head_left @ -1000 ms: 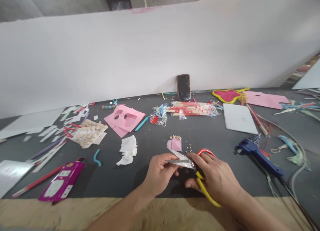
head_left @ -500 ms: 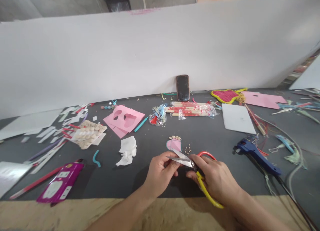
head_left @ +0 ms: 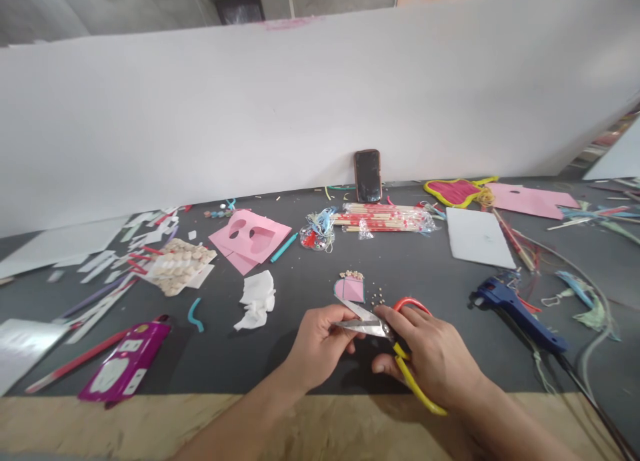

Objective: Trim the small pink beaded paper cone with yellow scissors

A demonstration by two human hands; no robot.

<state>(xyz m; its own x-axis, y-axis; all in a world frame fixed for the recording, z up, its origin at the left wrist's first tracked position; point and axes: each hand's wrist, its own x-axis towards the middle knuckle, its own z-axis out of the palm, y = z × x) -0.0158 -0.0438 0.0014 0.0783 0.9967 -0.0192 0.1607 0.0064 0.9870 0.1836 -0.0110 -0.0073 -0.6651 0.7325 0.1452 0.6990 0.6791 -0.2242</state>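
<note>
My right hand [head_left: 433, 358] grips a pair of scissors [head_left: 373, 320] with red and yellow handle loops, the blades apart and pointing left. My left hand [head_left: 320, 344] is pinched close to the blade tips, and whatever its fingers hold is too small to make out. Just beyond the blades lies a small pink half-heart piece [head_left: 349, 288] edged with tiny beads, with loose beads [head_left: 376, 296] beside it on the dark table [head_left: 300, 281].
A blue glue gun [head_left: 517, 311] with its cord lies to the right. Crumpled white tissue [head_left: 257, 300], pink card with heart cut-outs [head_left: 250, 238], a purple pack [head_left: 125, 362], bundled sticks [head_left: 385, 218] and a phone [head_left: 367, 174] against the white board surround the work spot.
Both hands stay at the same spot near the table's front edge. The scissor blades shift slightly against my left fingers. Nothing else on the table has moved.
</note>
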